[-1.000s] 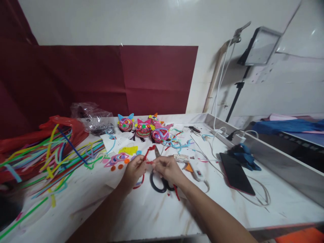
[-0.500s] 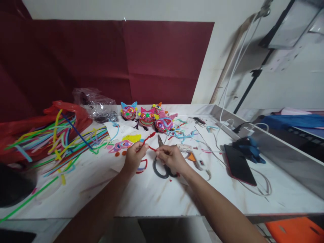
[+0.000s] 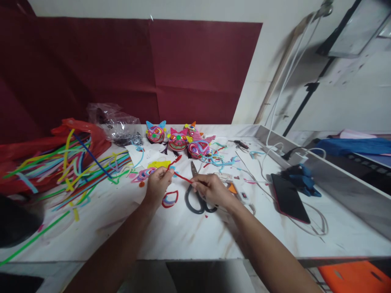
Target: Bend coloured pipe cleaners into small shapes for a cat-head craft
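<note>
A red pipe cleaner (image 3: 182,176) is stretched between my two hands above the table. My left hand (image 3: 159,185) pinches it, and a bent end sticks up past the fingers. The other end is pinched by my right hand (image 3: 210,189), which is over a pair of scissors (image 3: 195,208) with dark handles lying on the table. Below and between the hands lies a small curved piece with a red outline (image 3: 170,199). Coiled pink and purple pieces (image 3: 143,175) and a yellow piece (image 3: 159,164) lie just beyond my left hand.
Several colourful animal-faced ornaments (image 3: 178,139) stand at the back. Many pipe cleaners (image 3: 73,167) spill from a red plastic bag (image 3: 102,136) on the left. A glue gun (image 3: 243,196), a phone (image 3: 288,198) and white cables (image 3: 320,221) lie on the right.
My hands have moved apart, with the left going left and the right slightly right. The red pipe cleaner between them is now straighter, and more of it shows.
</note>
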Motion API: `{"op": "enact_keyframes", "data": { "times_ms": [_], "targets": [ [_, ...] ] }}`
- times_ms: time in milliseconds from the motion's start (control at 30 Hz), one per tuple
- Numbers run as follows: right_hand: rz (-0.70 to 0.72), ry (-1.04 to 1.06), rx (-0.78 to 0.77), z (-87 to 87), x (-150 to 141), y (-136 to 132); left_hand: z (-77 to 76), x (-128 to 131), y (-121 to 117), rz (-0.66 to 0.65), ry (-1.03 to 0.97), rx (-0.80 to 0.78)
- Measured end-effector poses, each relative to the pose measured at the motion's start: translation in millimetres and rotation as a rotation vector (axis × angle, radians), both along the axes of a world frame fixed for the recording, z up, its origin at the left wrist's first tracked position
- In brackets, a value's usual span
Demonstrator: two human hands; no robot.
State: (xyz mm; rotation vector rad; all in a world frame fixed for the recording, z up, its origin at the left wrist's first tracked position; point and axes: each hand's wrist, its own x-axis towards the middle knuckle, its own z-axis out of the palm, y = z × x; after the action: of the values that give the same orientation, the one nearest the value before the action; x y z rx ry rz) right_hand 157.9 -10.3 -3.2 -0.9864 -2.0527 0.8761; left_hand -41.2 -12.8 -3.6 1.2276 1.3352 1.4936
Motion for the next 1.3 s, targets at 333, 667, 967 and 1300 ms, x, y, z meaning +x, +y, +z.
{"op": "enact_keyframes", "data": {
  "times_ms": [333,667,967,1300],
  "targets": [
    [-0.022,-0.011,-0.043,-4.4,2,3,4.9,-9,5,0.107,-0.063,0.051],
    [0.097,0.038,-0.27,-1.3,4,5,5.5,-10,5,0.107,-0.024,0.054],
    [0.051,0.088,-0.37,-6.1,9,9,9.0,-16,8,0.152,-0.088,0.073],
    [0.095,0.062,-0.371,-8.4,20,16,9.2,-26,10,0.022,-0.097,0.016]
  ]
}}
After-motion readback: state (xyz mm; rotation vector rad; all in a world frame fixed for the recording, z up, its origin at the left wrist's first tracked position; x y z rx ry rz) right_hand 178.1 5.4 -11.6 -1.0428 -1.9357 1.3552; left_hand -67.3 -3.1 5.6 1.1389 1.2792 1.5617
